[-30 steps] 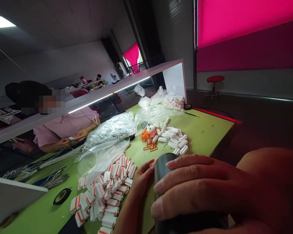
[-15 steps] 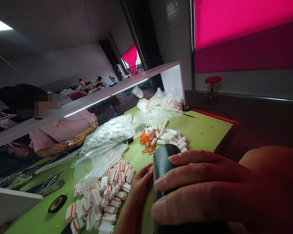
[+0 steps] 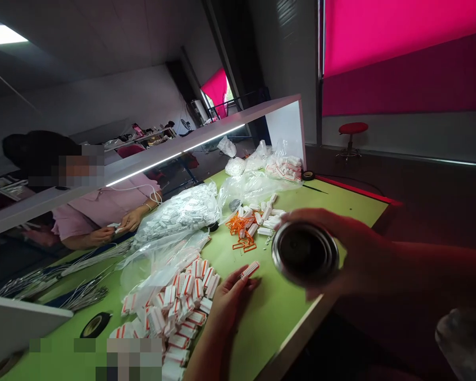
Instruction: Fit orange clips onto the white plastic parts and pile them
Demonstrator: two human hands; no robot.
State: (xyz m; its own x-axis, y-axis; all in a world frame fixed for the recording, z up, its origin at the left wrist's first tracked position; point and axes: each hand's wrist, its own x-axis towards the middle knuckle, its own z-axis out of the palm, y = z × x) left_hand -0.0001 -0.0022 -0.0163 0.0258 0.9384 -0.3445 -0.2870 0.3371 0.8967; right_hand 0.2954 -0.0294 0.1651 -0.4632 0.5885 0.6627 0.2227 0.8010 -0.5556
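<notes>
My right hand (image 3: 353,241) is wrapped around a black insulated cup (image 3: 304,253). The cup's round metal-rimmed mouth faces me above the table's front edge, and its interior is dark. Lower and to the left, my left hand (image 3: 234,286) pinches a small white plastic connector (image 3: 249,270) with an orange-red edge between thumb and fingers. Beside my left forearm lies a heap of white connectors with orange strips (image 3: 182,296). Beyond my left hand are loose orange frames (image 3: 240,227) and white connector pieces (image 3: 266,211), partly behind the cup and right hand.
A clear bag of white parts (image 3: 178,214) lies mid-table, with more bags (image 3: 262,164) under the lit shelf (image 3: 206,135). Black tape (image 3: 95,325) and bundled cables (image 3: 83,299) are at left. Across the table a person (image 3: 107,206) handles a small part. A red stool (image 3: 353,128) stands behind.
The black cup has swung down and right, away from in front of my left hand, and its open mouth now shows. The left hand with the connector has stayed nearly in place.
</notes>
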